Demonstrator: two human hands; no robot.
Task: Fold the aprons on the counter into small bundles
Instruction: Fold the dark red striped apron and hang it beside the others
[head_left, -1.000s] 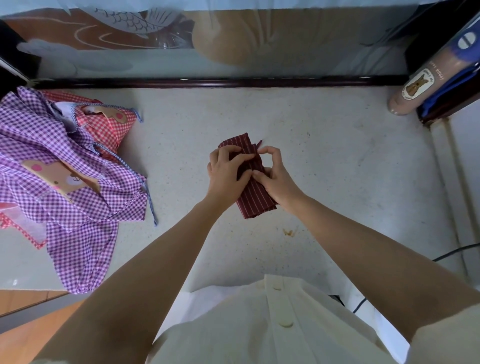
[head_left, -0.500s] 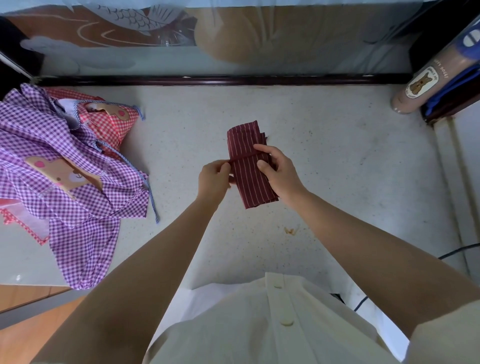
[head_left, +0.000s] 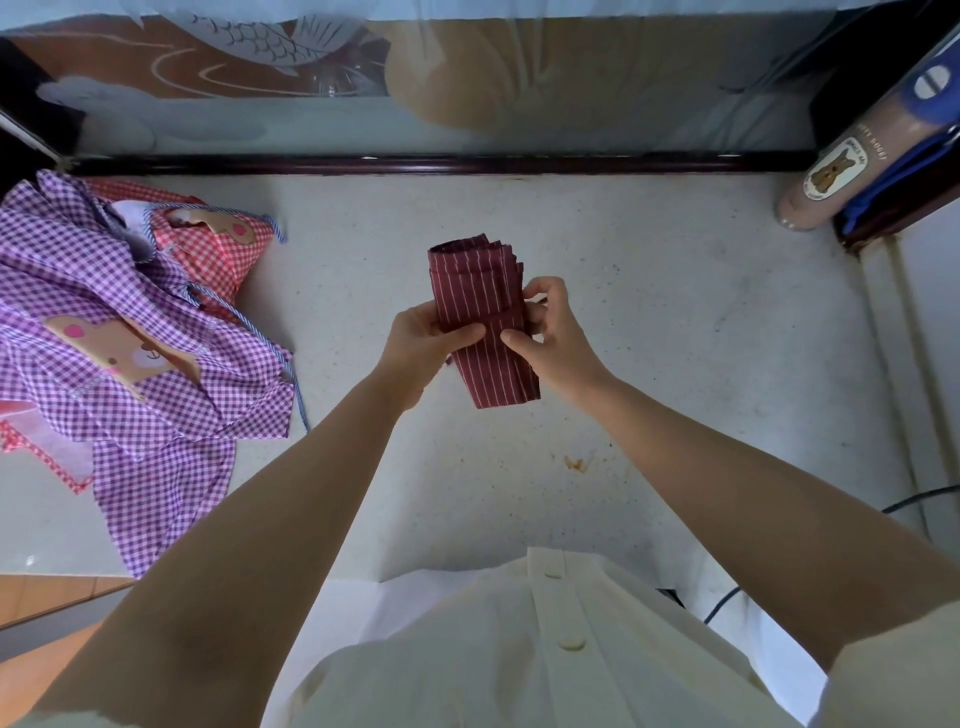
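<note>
Left hand (head_left: 421, 338) and right hand (head_left: 556, 332) pinch the folded maroon pinstriped cloth apron (head_left: 480, 322) between thumbs and fingers; layers are best kept squared under both thumbs while tucking.

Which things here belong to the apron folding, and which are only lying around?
For the job: dark red striped apron, gripped by the left hand and right hand; purple checked apron; red checked apron.
Only lying about: bottle with a bear label; black cable; small brown stain on the counter.
</note>
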